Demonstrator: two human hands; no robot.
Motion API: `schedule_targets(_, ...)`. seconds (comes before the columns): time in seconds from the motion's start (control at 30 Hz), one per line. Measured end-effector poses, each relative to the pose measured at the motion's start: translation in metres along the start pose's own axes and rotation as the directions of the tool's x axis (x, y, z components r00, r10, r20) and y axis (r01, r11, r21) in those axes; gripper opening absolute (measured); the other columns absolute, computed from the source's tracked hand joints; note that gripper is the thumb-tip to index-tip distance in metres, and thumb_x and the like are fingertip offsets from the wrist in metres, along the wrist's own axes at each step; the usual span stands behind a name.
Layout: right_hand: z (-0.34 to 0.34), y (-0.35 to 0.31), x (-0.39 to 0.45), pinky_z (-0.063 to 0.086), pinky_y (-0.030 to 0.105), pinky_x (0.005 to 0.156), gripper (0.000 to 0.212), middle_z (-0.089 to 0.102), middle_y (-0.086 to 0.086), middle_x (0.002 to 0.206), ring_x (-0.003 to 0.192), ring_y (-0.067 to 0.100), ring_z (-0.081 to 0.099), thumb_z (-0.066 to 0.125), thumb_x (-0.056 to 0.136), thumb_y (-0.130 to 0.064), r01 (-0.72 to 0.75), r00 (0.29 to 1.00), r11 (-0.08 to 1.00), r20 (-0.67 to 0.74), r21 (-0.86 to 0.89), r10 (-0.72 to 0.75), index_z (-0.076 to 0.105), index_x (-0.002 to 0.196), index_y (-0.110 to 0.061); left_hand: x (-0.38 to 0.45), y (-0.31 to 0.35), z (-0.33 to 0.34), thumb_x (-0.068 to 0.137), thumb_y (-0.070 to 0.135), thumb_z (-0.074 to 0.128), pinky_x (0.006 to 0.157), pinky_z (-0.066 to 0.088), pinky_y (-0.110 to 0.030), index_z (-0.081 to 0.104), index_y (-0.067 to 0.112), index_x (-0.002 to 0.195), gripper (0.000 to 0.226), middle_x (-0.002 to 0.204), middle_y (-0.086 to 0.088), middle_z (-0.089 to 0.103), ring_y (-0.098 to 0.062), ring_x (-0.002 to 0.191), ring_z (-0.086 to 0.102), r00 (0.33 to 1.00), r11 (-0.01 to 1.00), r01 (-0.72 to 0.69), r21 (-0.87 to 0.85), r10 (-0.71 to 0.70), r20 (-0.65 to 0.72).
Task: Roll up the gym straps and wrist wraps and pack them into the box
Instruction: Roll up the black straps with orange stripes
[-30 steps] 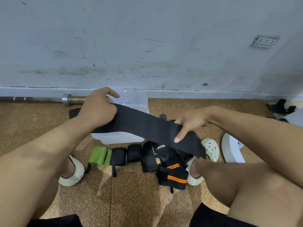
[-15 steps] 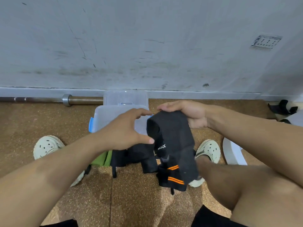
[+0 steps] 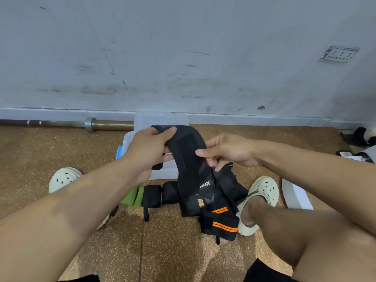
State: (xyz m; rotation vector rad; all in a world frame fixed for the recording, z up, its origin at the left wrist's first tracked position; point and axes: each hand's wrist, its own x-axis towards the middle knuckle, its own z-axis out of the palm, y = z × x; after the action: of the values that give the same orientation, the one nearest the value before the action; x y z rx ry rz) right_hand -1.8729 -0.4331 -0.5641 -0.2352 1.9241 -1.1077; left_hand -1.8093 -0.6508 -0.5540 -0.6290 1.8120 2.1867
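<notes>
Both hands pinch the black wrap (image 3: 188, 159): left hand (image 3: 149, 148) at its ten o'clock end, right hand (image 3: 225, 152) at three o'clock.

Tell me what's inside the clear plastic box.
Little shows: the box sits behind the black wrap and the left hand, which cover its opening. Visible wall looks pale; contents cannot be told.

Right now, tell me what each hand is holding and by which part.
Both hold one black wrist wrap. The left hand grips its top end; the right hand pinches its edge midway down. The rest hangs loose.
</notes>
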Motion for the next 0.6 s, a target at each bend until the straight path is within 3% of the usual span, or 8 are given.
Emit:
schedule_targets(0.07, 0.004, -0.001, 0.001, 0.054, 0.029, 0.078, 0.022, 0.067, 0.012, 0.072, 0.071, 0.016, 0.058, 0.071, 0.095, -0.039, 0.027, 0.999, 0.998, -0.045, -0.063, -0.03, 0.083, 0.089, -0.021, 0.0, 0.001, 0.0, 0.102, 0.017, 0.061, 0.068, 0.061, -0.026, 0.066, 0.008, 0.11, 0.013, 0.104, -0.008, 0.078, -0.018, 0.086, 0.077, 0.999, 0.999, 0.033, -0.033, -0.034, -0.013)
schedule_targets(0.13, 0.006, -0.001, 0.002, 0.051, 0.023, 0.078, 0.028, 0.079, 0.007, 0.098, 0.086, 0.016, 0.069, 0.073, 0.093, -0.039, 0.033, 0.995, 0.993, -0.095, -0.113, -0.044, 0.081, 0.108, -0.017, 0.002, 0.001, 0.0, 0.1, 0.011, 0.063, 0.071, 0.06, -0.027, 0.057, 0.01, 0.122, 0.022, 0.109, -0.008, 0.074, -0.017, 0.088, 0.074, 0.997, 0.999, 0.021, -0.03, -0.023, -0.078)
schedule_targets(0.2, 0.006, -0.003, 0.001, 0.052, 0.021, 0.078, 0.025, 0.08, -0.006, 0.107, 0.096, 0.009, 0.071, 0.076, 0.091, -0.033, 0.035, 0.991, 0.99, -0.12, -0.136, -0.052, 0.081, 0.112, -0.02, 0.002, 0.002, 0.0, 0.099, 0.007, 0.064, 0.072, 0.059, -0.027, 0.052, 0.014, 0.121, 0.026, 0.107, -0.006, 0.073, -0.016, 0.087, 0.073, 0.992, 0.999, -0.013, -0.047, 0.008, -0.122)
schedule_targets(0.33, 0.009, -0.002, 0.0, 0.055, 0.03, 0.098, 0.031, 0.078, -0.003, 0.114, 0.107, 0.015, 0.073, 0.081, 0.087, -0.03, 0.05, 0.995, 0.989, -0.079, -0.14, -0.062, 0.078, 0.118, -0.023, 0.001, 0.004, -0.003, 0.097, 0.011, 0.068, 0.071, 0.06, -0.026, 0.058, 0.018, 0.116, 0.023, 0.103, -0.004, 0.077, -0.015, 0.085, 0.076, 0.997, 0.998, -0.048, -0.048, 0.045, -0.059)
schedule_targets(0.43, 0.012, -0.003, 0.001, 0.05, 0.035, 0.108, 0.037, 0.075, 0.002, 0.124, 0.12, 0.022, 0.068, 0.073, 0.091, -0.03, 0.084, 0.996, 0.988, -0.041, 0.128, -0.079, 0.072, 0.126, -0.016, -0.001, 0.003, -0.003, 0.098, 0.012, 0.066, 0.074, 0.06, -0.028, 0.06, 0.022, 0.118, 0.023, 0.097, -0.002, 0.079, -0.015, 0.088, 0.076, 0.996, 0.991, -0.088, 0.097, 0.087, 0.01)
schedule_targets(0.53, 0.011, -0.012, 0.002, 0.053, 0.032, 0.098, 0.021, 0.075, 0.002, 0.108, 0.1, 0.016, 0.069, 0.068, 0.094, -0.031, 0.115, 0.99, 0.881, -0.127, 0.46, -0.063, 0.07, 0.108, -0.015, -0.003, -0.001, -0.001, 0.097, 0.01, 0.067, 0.077, 0.061, -0.034, 0.062, 0.022, 0.113, 0.021, 0.084, -0.002, 0.077, -0.017, 0.081, 0.075, 0.992, 0.973, -0.122, 0.195, 0.113, 0.055)
schedule_targets(0.6, 0.011, -0.014, 0.002, 0.057, 0.029, 0.088, 0.006, 0.076, 0.002, 0.102, 0.092, 0.014, 0.069, 0.067, 0.098, -0.022, 0.179, 0.971, 0.854, -0.229, 0.489, -0.072, 0.071, 0.1, -0.018, -0.004, -0.003, 0.0, 0.097, 0.008, 0.067, 0.077, 0.063, -0.036, 0.063, 0.021, 0.112, 0.02, 0.083, -0.004, 0.077, -0.02, 0.083, 0.075, 0.991, 0.964, -0.127, 0.233, 0.115, 0.065)
